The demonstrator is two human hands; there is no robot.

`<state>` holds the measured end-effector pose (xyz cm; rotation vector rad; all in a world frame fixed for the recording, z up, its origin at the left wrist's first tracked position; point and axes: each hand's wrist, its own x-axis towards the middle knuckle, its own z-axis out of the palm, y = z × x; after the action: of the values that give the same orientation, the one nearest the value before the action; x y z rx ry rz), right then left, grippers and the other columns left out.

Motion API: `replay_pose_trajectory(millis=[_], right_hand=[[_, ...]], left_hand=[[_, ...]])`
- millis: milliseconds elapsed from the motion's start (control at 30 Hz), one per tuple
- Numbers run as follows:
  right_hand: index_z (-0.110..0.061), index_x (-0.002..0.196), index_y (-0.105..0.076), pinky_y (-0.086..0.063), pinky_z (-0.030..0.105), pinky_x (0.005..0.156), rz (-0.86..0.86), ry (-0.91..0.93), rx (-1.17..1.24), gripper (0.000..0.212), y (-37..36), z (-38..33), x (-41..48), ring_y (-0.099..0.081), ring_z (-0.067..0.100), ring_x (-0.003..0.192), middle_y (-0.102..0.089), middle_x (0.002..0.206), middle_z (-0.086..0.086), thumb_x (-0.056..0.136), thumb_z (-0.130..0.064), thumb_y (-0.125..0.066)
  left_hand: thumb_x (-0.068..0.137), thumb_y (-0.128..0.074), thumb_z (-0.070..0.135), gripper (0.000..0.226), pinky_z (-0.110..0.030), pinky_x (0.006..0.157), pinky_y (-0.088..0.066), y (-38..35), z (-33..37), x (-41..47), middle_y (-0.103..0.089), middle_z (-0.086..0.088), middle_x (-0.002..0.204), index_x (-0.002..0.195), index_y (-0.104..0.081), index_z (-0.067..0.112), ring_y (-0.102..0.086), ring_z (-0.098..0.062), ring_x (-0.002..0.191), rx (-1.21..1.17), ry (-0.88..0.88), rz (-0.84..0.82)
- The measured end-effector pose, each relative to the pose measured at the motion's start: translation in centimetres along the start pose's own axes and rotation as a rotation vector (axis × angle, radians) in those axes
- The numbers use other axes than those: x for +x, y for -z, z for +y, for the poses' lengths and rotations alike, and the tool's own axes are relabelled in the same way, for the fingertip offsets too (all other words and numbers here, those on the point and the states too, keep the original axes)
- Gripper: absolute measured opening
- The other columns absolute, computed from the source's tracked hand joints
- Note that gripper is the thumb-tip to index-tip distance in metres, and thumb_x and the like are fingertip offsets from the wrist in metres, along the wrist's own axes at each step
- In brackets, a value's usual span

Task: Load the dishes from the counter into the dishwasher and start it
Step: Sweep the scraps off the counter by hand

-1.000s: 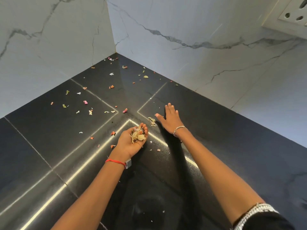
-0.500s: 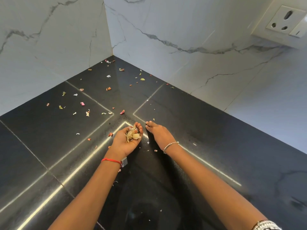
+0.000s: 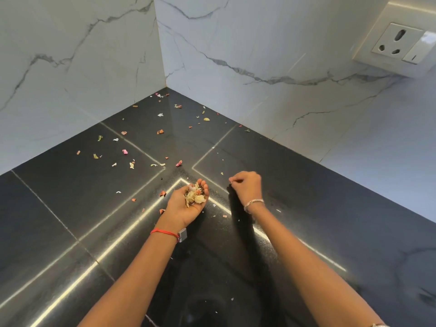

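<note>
**Tabletop** (image 3: 70, 208): black polished stone, run into a corner of white marbled wall (image 3: 259, 43). Socket (image 3: 398, 43) on the wall, upper right.

**Dishes, dishwasher:** none in view. The task's own things lie outside the frame, and which way cannot be told.

**Left hand** (image 3: 188, 205): palm up, loosely cupped, serving as the only container present. Contents: a heap of scraps (image 3: 194, 197), pale and orange, resting in the palm and against the fingers. Red thread (image 3: 165, 232) at the wrist.

**Right hand** (image 3: 247, 187): knuckles up, fingers curled, thumb and forefinger pressed together in a pinch, probably on a scrap, though it is too small to confirm. Bracelet (image 3: 253, 204) at the wrist. Sits just right of the left hand, apart from it and slightly farther from the body.

**Loose scraps** (image 3: 125, 151): scattered ahead and to the left, out to the corner, with a few just beside the left wrist. No common axis.

**Judgement:** the step is clearing debris, not loading. Next, the pinch goes leftward over the cupped palm. The far litter is nearer the left hand, but that hand is full, so the right must reach across.
</note>
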<state>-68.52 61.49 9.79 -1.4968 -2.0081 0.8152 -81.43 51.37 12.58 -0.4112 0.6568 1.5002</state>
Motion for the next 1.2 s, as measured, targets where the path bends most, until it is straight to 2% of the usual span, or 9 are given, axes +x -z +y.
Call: replay_pose_trajectory(millis=[100, 167, 300, 400, 567, 733, 867, 967, 1200], right_hand=[[-0.006, 0.078, -0.074, -0.051, 0.01, 0.071, -0.039, -0.296, 0.648, 0.01, 2.0, -1.7, -0.5, -0.065, 0.01, 0.076, -0.072, 0.081, 0.006, 0.073, 0.002, -0.072], [-0.005, 0.08, -0.073, -0.053, 0.017, 0.076, -0.161, -0.274, 0.77, 0.01, 2.7, -3.3, -1.3, -0.067, 0.011, 0.08, -0.072, 0.082, 0.006, 0.073, 0.001, -0.073], [-0.004, 0.088, -0.074, -0.049, 0.009, 0.065, -0.34, 0.018, 0.421, 0.012, 2.5, -5.6, -3.2, -0.063, -0.003, 0.066, -0.073, 0.083, 0.005, 0.077, -0.002, -0.07], [-0.007, 0.091, -0.075, -0.053, 0.015, 0.073, -0.382, 0.216, 0.176, 0.015, 1.5, -6.2, -4.0, -0.066, 0.005, 0.075, -0.073, 0.086, 0.008, 0.079, -0.002, -0.067], [-0.002, 0.084, -0.074, -0.054, 0.014, 0.073, -0.16, 0.117, 0.374, 0.013, 1.3, -6.1, -3.5, -0.067, 0.012, 0.072, -0.073, 0.082, 0.011, 0.073, 0.004, -0.071], [-0.003, 0.097, -0.072, -0.047, 0.018, 0.084, -0.067, 0.01, 0.177, 0.018, 0.7, -2.9, -1.0, -0.066, 0.017, 0.09, -0.071, 0.097, 0.011, 0.082, 0.001, -0.062], [-0.01, 0.137, -0.043, -0.022, 0.031, 0.113, -0.318, 0.021, -0.12, 0.042, -0.7, -0.7, -1.0, -0.033, 0.024, 0.137, -0.039, 0.145, 0.009, 0.096, -0.017, -0.046], [-0.013, 0.148, -0.017, 0.005, 0.031, 0.115, -0.496, 0.158, -0.245, 0.052, -2.0, -0.1, -2.7, 0.002, 0.017, 0.145, -0.003, 0.157, 0.002, 0.1, -0.026, -0.035], [-0.02, 0.146, -0.025, 0.003, 0.019, 0.114, -0.662, 0.498, -0.354, 0.046, -1.1, 1.0, -7.1, -0.005, 0.002, 0.141, -0.013, 0.154, -0.01, 0.101, -0.021, -0.033]], left_hand=[[0.099, -0.027, 0.01, 0.036, -0.026, 0.051, -0.054, 0.4, -0.2, 0.1, -0.062, -0.014, 0.066, 0.083, -0.057, -0.001, -0.054, -0.019, 0.073, 0.003, 0.009, 0.007], [0.099, -0.027, 0.01, 0.036, -0.028, 0.051, -0.055, 0.6, -0.4, 0.2, -0.061, -0.014, 0.07, 0.084, -0.057, -0.002, -0.054, -0.02, 0.074, 0.005, 0.017, 0.016], [0.098, -0.028, 0.008, 0.032, -0.029, 0.051, -0.055, 0.5, -1.0, 0.4, -0.06, -0.016, 0.072, 0.084, -0.055, -0.002, -0.056, -0.02, 0.069, 0.029, 0.028, 0.013], [0.097, -0.028, 0.007, 0.033, -0.026, 0.052, -0.055, 0.6, -1.0, 0.4, -0.063, -0.015, 0.066, 0.082, -0.057, -0.002, -0.064, -0.019, 0.054, 0.094, -0.002, 0.002], [0.097, -0.029, 0.009, 0.032, -0.028, 0.055, -0.056, 1.2, -0.6, 0.8, -0.061, -0.014, 0.072, 0.085, -0.056, -0.002, -0.06, -0.02, 0.064, -0.011, 0.038, -0.02], [0.099, -0.027, 0.01, 0.035, -0.026, 0.051, -0.055, 1.3, 0.0, 0.9, -0.062, -0.014, 0.065, 0.084, -0.057, -0.002, -0.053, -0.018, 0.072, -0.032, 0.026, 0.003], [0.099, -0.027, 0.01, 0.035, -0.024, 0.051, -0.055, 1.4, 0.7, 1.0, -0.061, -0.013, 0.068, 0.086, -0.057, -0.002, -0.053, -0.018, 0.072, -0.028, 0.004, 0.014], [0.099, -0.028, 0.012, 0.035, -0.025, 0.053, -0.055, 1.5, 1.2, 0.9, -0.063, -0.013, 0.065, 0.086, -0.057, -0.002, -0.058, -0.018, 0.067, -0.05, -0.005, -0.001], [0.099, -0.027, 0.015, 0.038, -0.023, 0.052, -0.054, 1.6, 1.0, -1.1, -0.062, -0.011, 0.068, 0.082, -0.057, 0.0, -0.056, -0.017, 0.069, -0.042, -0.031, -0.011]])
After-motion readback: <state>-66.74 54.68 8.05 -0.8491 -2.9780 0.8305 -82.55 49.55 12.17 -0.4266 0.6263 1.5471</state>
